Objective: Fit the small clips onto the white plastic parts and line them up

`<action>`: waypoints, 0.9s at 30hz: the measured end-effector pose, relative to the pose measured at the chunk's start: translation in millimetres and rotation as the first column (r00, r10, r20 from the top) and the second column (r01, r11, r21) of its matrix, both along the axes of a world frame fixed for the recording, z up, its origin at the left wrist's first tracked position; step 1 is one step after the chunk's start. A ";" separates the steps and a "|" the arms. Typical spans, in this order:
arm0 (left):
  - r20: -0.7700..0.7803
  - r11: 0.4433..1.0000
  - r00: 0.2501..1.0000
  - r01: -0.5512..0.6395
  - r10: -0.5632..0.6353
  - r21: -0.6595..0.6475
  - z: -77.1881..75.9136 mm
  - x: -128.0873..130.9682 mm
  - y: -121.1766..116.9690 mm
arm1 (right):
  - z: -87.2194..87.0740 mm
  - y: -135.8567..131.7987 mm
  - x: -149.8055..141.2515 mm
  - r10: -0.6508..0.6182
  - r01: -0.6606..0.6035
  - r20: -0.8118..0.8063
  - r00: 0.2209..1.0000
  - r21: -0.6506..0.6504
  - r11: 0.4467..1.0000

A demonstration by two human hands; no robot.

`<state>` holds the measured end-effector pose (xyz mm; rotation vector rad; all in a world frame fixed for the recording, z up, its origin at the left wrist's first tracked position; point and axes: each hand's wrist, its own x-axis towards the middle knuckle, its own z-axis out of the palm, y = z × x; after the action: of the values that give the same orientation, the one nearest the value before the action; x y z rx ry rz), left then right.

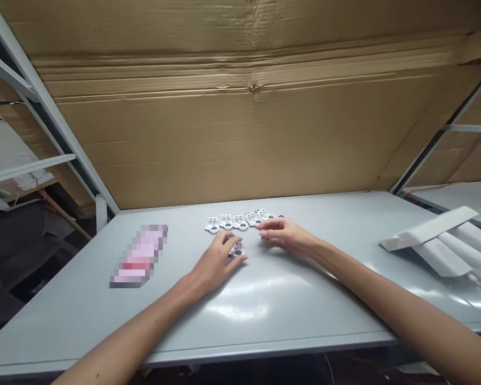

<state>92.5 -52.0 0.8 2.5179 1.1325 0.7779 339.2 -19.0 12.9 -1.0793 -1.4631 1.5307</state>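
My left hand holds a small white plate-like part with a round hole, fingers and thumb about its edges, on the tabletop. Part of that piece is hidden by the fingers. Behind it, several similar white parts lie in a row, among them one at the left end and one in the middle. Close in front of the row's right end is my right hand. Its fingers and thumb are slightly apart, with nothing visible between them.
A blurred-out pinkish object lies left on the grey table. White folded pieces lie at the right. A cardboard wall stands behind, with metal frame posts at the sides.
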 end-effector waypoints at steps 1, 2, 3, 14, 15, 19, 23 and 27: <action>-0.018 1.000 1.000 0.009 -0.009 -0.009 1.0 -0.9 0.3 | -0.4 -0.1 -0.3 -0.006 0.006 0.005 1.000 -0.004 1.000; -0.039 1.000 0.999 0.020 -0.020 -0.011 2.6 -2.1 0.2 | -0.7 -0.3 -0.6 -0.011 0.011 0.008 1.000 -0.007 1.000; -0.063 0.999 0.997 0.033 -0.033 -0.008 4.6 -3.7 -0.2 | -1.0 -0.6 -0.9 -0.015 0.015 0.005 1.000 -0.011 1.000; -0.241 0.977 0.967 0.123 -0.079 0.173 23.5 -20.6 1.7 | 9.2 -6.7 -2.1 -0.090 0.076 -0.105 0.990 -0.134 0.988; -0.241 0.974 0.966 0.141 -0.095 0.180 26.4 -21.8 1.9 | 10.3 -7.3 -2.2 -0.089 0.074 -0.101 0.991 -0.144 0.987; -0.280 0.959 0.945 0.224 -0.171 0.172 35.9 -25.8 0.6 | 9.3 -8.4 -2.4 -0.080 0.072 -0.062 0.995 -0.124 0.990; -0.350 0.962 0.917 0.247 -0.191 0.120 33.1 -26.2 -1.9 | 3.7 -7.0 -2.3 -0.050 0.052 0.037 0.998 -0.054 0.997; -0.385 0.971 0.901 0.233 -0.197 0.047 24.5 -20.9 -5.0 | 1.9 -7.4 -5.5 -0.054 0.052 0.081 0.995 0.023 0.998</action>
<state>71.6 -57.0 25.4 2.8926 0.9116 0.2961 333.7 -26.4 14.8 -1.1714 -1.4902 1.4464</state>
